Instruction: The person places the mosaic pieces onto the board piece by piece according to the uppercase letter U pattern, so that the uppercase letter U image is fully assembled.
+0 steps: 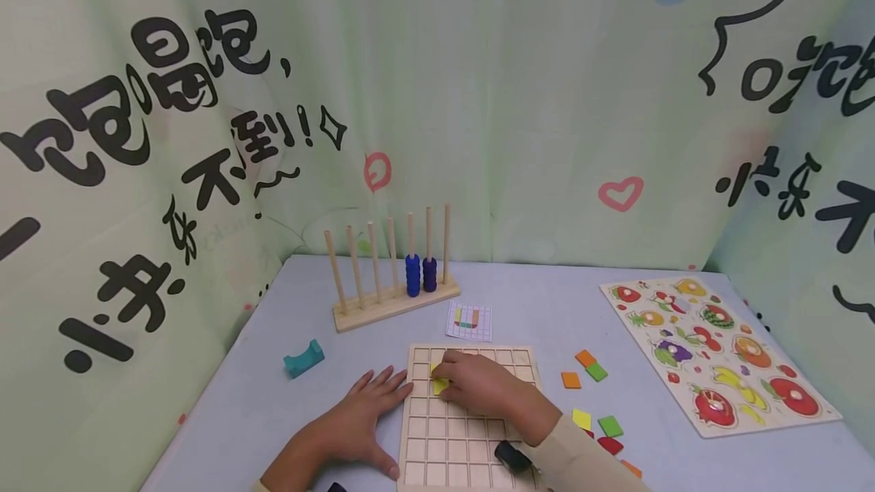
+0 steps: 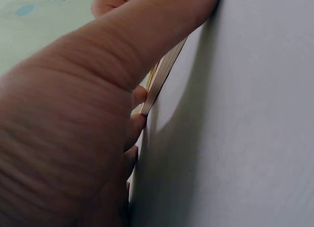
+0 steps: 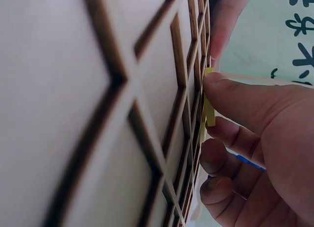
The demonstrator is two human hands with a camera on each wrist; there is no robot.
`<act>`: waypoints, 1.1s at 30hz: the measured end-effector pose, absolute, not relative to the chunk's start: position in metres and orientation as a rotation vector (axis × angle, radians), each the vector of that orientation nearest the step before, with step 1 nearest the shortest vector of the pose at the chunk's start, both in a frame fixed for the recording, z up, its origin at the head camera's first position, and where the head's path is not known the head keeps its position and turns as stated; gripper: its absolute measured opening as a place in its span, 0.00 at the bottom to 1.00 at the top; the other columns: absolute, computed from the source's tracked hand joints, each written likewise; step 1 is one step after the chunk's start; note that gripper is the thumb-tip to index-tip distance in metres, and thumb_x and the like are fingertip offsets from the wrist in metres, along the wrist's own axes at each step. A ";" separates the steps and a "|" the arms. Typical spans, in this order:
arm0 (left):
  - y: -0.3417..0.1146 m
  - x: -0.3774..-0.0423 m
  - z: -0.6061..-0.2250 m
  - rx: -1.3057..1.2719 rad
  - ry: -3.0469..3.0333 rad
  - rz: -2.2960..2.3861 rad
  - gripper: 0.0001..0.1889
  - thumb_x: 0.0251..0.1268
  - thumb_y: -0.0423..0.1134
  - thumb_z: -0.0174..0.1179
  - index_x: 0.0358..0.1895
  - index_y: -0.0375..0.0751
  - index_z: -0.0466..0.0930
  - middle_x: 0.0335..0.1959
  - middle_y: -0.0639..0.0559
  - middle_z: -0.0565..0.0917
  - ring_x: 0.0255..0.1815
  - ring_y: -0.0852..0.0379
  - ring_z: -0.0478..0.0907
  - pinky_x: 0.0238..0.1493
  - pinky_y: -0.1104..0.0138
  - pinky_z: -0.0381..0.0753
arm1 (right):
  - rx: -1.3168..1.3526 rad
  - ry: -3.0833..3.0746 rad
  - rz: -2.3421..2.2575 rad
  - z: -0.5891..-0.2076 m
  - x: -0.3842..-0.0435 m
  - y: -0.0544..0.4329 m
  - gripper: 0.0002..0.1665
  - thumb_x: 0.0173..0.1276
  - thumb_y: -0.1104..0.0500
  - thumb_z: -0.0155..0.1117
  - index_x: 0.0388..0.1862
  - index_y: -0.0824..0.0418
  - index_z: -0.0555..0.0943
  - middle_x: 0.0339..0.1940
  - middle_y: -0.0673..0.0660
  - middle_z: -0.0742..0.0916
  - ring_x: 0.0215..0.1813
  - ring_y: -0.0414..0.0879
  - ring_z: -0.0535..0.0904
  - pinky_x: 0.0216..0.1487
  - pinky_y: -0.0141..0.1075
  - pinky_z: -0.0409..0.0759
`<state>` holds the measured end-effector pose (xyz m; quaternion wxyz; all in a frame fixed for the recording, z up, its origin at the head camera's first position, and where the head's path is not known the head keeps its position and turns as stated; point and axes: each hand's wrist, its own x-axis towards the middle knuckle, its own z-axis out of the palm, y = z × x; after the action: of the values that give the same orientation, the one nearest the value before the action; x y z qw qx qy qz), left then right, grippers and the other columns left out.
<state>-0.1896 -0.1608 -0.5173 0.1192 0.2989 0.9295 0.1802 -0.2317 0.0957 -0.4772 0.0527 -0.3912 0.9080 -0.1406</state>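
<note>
A wooden grid board [image 1: 436, 449] lies on the table in front of me. My right hand [image 1: 481, 384] is over its upper left part and pinches a yellow square tile [image 3: 210, 109] between thumb and fingers, close against the grid. More yellow shows just behind the tile in the head view, partly covered by the fingers. My left hand [image 1: 361, 422] rests with spread fingers along the board's left edge, its fingertips and thumb right at the wood. Just behind the board lies a small pattern card [image 1: 469, 322] showing a coloured U shape on a grid.
Orange, green, yellow and red tiles [image 1: 611, 426] lie scattered right of the board. A fruit puzzle board [image 1: 690, 370] is farther right. Behind stands a peg rack [image 1: 396, 298] with blue beads on two pegs. A teal curved block [image 1: 304, 360] sits at the left.
</note>
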 end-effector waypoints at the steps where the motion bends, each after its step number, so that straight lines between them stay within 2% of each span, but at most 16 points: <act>1: -0.161 -0.189 -0.517 0.868 2.717 0.527 0.65 0.27 0.81 0.63 0.77 0.53 0.57 0.78 0.56 0.53 0.78 0.50 0.40 0.73 0.45 0.38 | -1.188 2.760 -0.421 -0.477 -0.232 0.095 0.17 0.68 0.54 0.66 0.55 0.53 0.83 0.41 0.43 0.78 0.37 0.33 0.73 0.42 0.32 0.77; 15: -0.161 -0.187 -0.512 0.882 2.711 0.554 0.65 0.29 0.80 0.64 0.76 0.51 0.58 0.77 0.54 0.54 0.78 0.48 0.41 0.73 0.44 0.39 | -1.194 2.763 -0.395 -0.475 -0.232 0.090 0.16 0.68 0.54 0.66 0.53 0.54 0.83 0.39 0.43 0.78 0.35 0.33 0.73 0.40 0.32 0.78; 33: -0.161 -0.187 -0.512 0.871 2.708 0.556 0.65 0.28 0.80 0.64 0.76 0.52 0.57 0.78 0.55 0.53 0.78 0.49 0.40 0.73 0.44 0.38 | -1.210 2.761 -0.399 -0.476 -0.232 0.088 0.16 0.66 0.54 0.67 0.52 0.53 0.84 0.39 0.43 0.78 0.34 0.33 0.73 0.40 0.32 0.77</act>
<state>-0.1874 -0.1605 -0.5119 0.1212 0.2984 0.9274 0.1905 -0.2321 0.0883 -0.4759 0.0502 -0.3974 0.9068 -0.1310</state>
